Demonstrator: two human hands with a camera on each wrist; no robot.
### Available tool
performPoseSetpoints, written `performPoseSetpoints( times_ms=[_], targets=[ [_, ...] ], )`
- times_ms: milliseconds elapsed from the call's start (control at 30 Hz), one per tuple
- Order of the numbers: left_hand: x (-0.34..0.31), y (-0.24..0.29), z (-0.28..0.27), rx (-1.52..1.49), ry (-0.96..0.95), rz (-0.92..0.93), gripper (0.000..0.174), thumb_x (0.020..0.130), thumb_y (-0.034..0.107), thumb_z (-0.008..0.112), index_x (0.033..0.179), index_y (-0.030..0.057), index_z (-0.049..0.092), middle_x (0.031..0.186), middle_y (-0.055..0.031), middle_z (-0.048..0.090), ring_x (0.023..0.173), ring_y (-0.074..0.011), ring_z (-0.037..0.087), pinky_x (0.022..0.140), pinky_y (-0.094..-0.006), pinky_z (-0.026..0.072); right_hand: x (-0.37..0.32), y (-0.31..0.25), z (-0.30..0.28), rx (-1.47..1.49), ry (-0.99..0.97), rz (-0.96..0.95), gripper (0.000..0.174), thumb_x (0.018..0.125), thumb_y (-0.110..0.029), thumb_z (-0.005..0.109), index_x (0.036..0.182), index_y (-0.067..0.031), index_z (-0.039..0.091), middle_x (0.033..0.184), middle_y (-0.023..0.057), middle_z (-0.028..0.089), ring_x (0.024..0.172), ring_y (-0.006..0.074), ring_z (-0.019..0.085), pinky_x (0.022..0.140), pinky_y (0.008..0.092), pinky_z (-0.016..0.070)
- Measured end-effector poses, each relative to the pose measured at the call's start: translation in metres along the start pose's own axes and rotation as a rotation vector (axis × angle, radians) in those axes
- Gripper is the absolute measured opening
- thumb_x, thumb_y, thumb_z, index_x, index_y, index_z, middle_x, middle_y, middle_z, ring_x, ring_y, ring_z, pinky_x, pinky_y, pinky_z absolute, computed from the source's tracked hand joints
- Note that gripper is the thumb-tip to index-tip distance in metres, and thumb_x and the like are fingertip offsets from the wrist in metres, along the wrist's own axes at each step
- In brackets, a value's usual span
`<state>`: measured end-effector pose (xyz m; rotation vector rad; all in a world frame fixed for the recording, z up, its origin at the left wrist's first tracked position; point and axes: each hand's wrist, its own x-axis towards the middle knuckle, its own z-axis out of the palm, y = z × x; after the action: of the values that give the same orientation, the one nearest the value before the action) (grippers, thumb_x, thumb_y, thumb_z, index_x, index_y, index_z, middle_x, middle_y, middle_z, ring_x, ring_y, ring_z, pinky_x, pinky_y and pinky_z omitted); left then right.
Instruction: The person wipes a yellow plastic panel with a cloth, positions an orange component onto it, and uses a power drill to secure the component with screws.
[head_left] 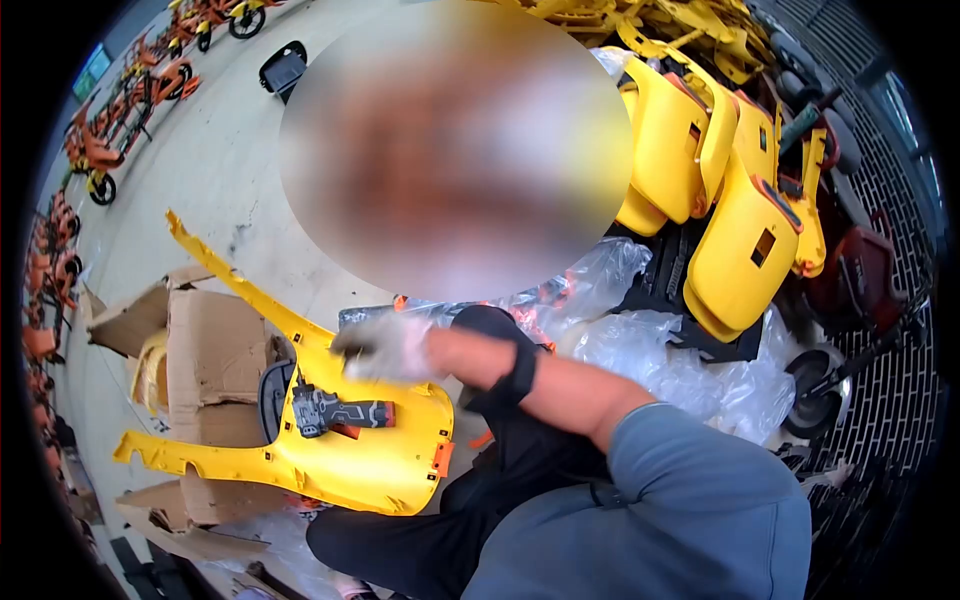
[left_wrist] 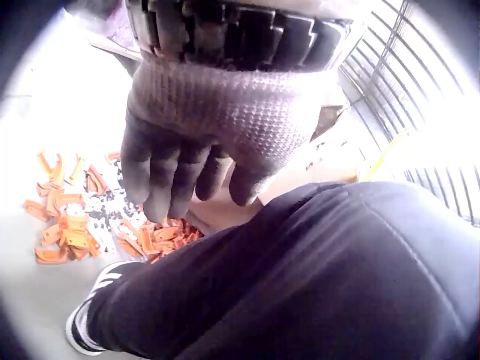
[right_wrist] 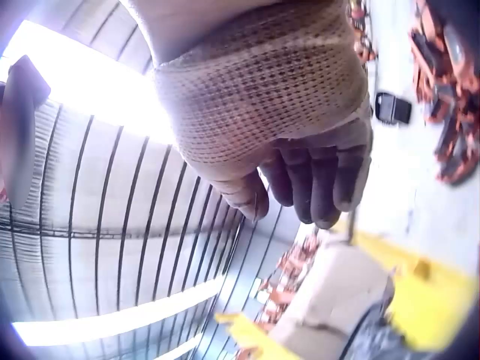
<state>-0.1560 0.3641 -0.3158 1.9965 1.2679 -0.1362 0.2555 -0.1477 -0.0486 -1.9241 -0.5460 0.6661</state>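
Observation:
A large yellow panel (head_left: 390,470) lies across the lap in the head view, with a grey-black power tool (head_left: 330,412) on it. My gloved right hand (head_left: 385,348), blurred, is above the panel's upper edge. In the right wrist view, the right hand (right_wrist: 300,142) has loosely bent fingers, with the thumb apart; no held object can be made out. My gloved left hand (left_wrist: 202,142) hangs with relaxed fingers above the thigh in the left wrist view, with nothing visible in it. The left hand cannot be seen in the head view.
Orange pieces (left_wrist: 75,232) lie on the floor near a shoe. A cardboard box (head_left: 210,350) stands beyond the panel. Yellow covers (head_left: 740,250) are stacked at the right near clear plastic wrap (head_left: 640,350). Orange scooters (head_left: 110,130) line the far left.

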Motion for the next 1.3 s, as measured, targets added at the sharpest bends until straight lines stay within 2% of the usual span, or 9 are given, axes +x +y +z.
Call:
performPoseSetpoints(
  times_ms=[200, 567, 633, 700, 767, 833, 900, 1233, 1300],
  targets=[
    [-0.018, 0.069, 0.008, 0.092, 0.026, -0.017, 0.039, 0.09, 0.026, 0.062, 0.114, -0.0042, 0.066, 0.098, -0.019, 0.073, 0.084, -0.0316, 0.069, 0.076, -0.042, 0.0539, -0.054, 0.209, -0.146, 0.367, 0.662, 0.385, 0.044, 0.09, -0.027, 0.067, 0.124, 0.0004, 0.064, 0.105, 0.0115, 0.071, 0.085, 0.0159, 0.067, 0.072, 0.0327, 0.0563],
    [-0.084, 0.088, 0.029, 0.244, 0.027, -0.291, 0.038, 0.089, 0.025, 0.063, 0.114, -0.0048, 0.066, 0.098, -0.0197, 0.073, 0.086, -0.0315, 0.069, 0.077, -0.0421, 0.054, -0.038, 0.45, -0.203, -0.351, 0.744, 0.792, 0.064, 0.082, -0.015, 0.056, 0.143, -0.0013, 0.043, 0.14, 0.0253, 0.052, 0.128, 0.0402, 0.051, 0.109, 0.0414, 0.0399],
    [-0.099, 0.088, 0.029, 0.267, 0.023, -0.345, 0.038, 0.089, 0.024, 0.063, 0.114, -0.005, 0.066, 0.099, -0.0198, 0.072, 0.086, -0.0314, 0.07, 0.077, -0.0421, 0.054, -0.022, 0.465, -0.216, -0.406, 0.751, 0.9, 0.051, 0.088, -0.02, 0.05, 0.135, 0.0005, 0.052, 0.134, 0.0257, 0.057, 0.125, 0.0399, 0.054, 0.106, 0.0444, 0.042],
    [-0.117, 0.086, 0.023, 0.27, 0.021, -0.393, 0.038, 0.089, 0.024, 0.063, 0.114, -0.0051, 0.066, 0.099, -0.0199, 0.072, 0.086, -0.0314, 0.07, 0.078, -0.0421, 0.054, -0.011, 0.512, -0.242, -0.763, 0.008, 0.992, 0.043, 0.095, -0.025, 0.04, 0.123, -0.0008, 0.062, 0.126, 0.0248, 0.062, 0.119, 0.0393, 0.058, 0.102, 0.0465, 0.0446],
    [-0.138, 0.081, 0.013, 0.259, 0.026, -0.436, 0.038, 0.089, 0.024, 0.063, 0.114, -0.0052, 0.066, 0.099, -0.0201, 0.072, 0.086, -0.0314, 0.07, 0.078, -0.0421, 0.054, -0.03, 0.578, -0.255, -0.566, 0.413, 0.902, 0.043, 0.094, -0.036, 0.046, 0.121, -0.0067, 0.062, 0.115, 0.0173, 0.065, 0.099, 0.03, 0.062, 0.079, 0.044, 0.0488],
    [-0.16, 0.078, 0.007, 0.244, 0.027, -0.474, 0.038, 0.089, 0.024, 0.064, 0.114, -0.0053, 0.066, 0.099, -0.0202, 0.072, 0.087, -0.0313, 0.07, 0.078, -0.0421, 0.054, -0.001, 0.552, -0.239, 0.096, 0.795, 0.902, 0.063, 0.086, -0.038, 0.069, 0.139, -0.0106, 0.05, 0.114, 0.0112, 0.064, 0.088, 0.0241, 0.063, 0.062, 0.0441, 0.0522],
    [-0.176, 0.077, 0.002, 0.226, 0.034, -0.48, 0.038, 0.089, 0.024, 0.064, 0.113, -0.0054, 0.066, 0.099, -0.0203, 0.072, 0.087, -0.0313, 0.07, 0.078, -0.0421, 0.054, 0.008, 0.551, -0.247, -0.484, 0.693, 0.804, 0.072, 0.087, -0.033, 0.068, 0.143, 0.0052, 0.044, 0.141, 0.0238, 0.053, 0.13, 0.034, 0.052, 0.107, 0.0374, 0.0403],
    [-0.177, 0.034, 0.021, 0.2, 0.018, -0.341, 0.038, 0.089, 0.023, 0.064, 0.113, -0.006, 0.067, 0.1, -0.021, 0.072, 0.088, -0.0311, 0.07, 0.079, -0.0421, 0.0541, -0.069, 0.447, -0.179, 0.016, 0.639, 0.392, 0.051, 0.093, -0.021, 0.059, 0.133, 0.0093, 0.052, 0.126, 0.0173, 0.063, 0.112, 0.0219, 0.06, 0.098, 0.0309, 0.0441],
    [-0.141, 0.0, 0.016, 0.293, 0.083, -0.161, 0.038, 0.089, 0.022, 0.064, 0.113, -0.0061, 0.067, 0.1, -0.0211, 0.072, 0.088, -0.0311, 0.07, 0.079, -0.0421, 0.0541, -0.096, 0.366, -0.161, 0.232, 0.502, 0.432, 0.042, 0.095, -0.022, 0.058, 0.126, 0.0067, 0.057, 0.1, 0.0093, 0.064, 0.08, 0.0143, 0.059, 0.072, 0.0273, 0.0471]
  ],
)
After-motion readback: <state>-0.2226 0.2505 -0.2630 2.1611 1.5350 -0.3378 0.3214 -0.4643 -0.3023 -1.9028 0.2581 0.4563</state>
